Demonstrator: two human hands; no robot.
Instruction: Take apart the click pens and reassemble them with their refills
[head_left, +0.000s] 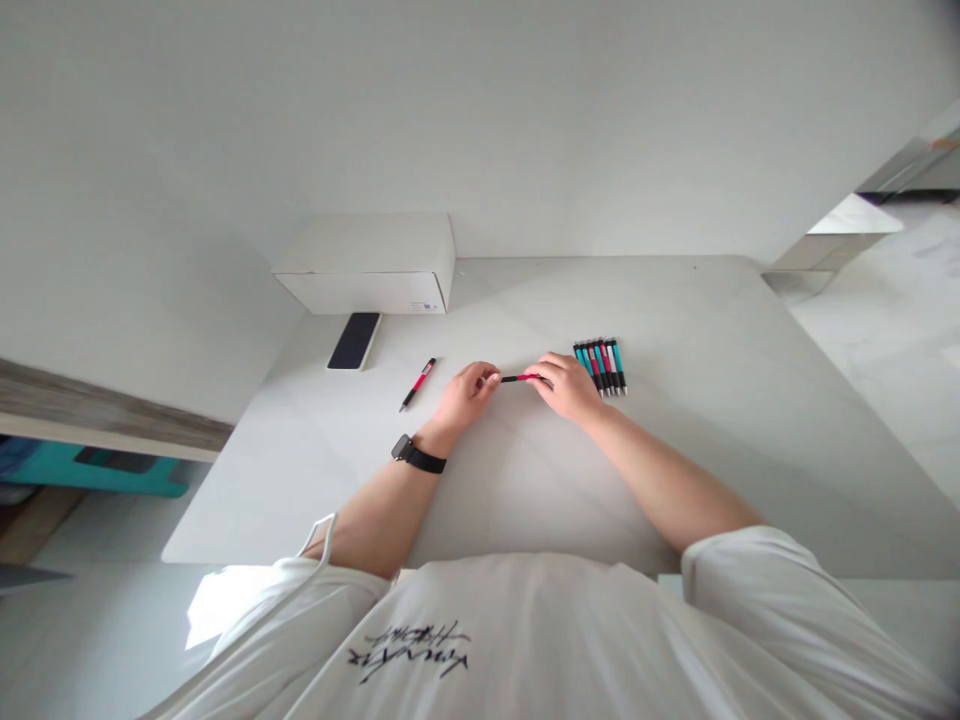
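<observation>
A red and black pen (517,378) lies sideways between my two hands, just above or on the table. My left hand (469,393) pinches its black end, and the fingers hide the tip. On the other end, my right hand (566,386) is closed around the red part. Just beyond my right hand is a row of several pens (600,366), teal and red with black grips, laid side by side. To the left of my left hand lies another red and black pen (418,384), slanted and apart from everything.
The white table (712,430) meets a wall at the back. A white box (367,290) stands at the back left, with a dark-screened phone (355,341) in front of it. A black watch (418,454) is on my left wrist.
</observation>
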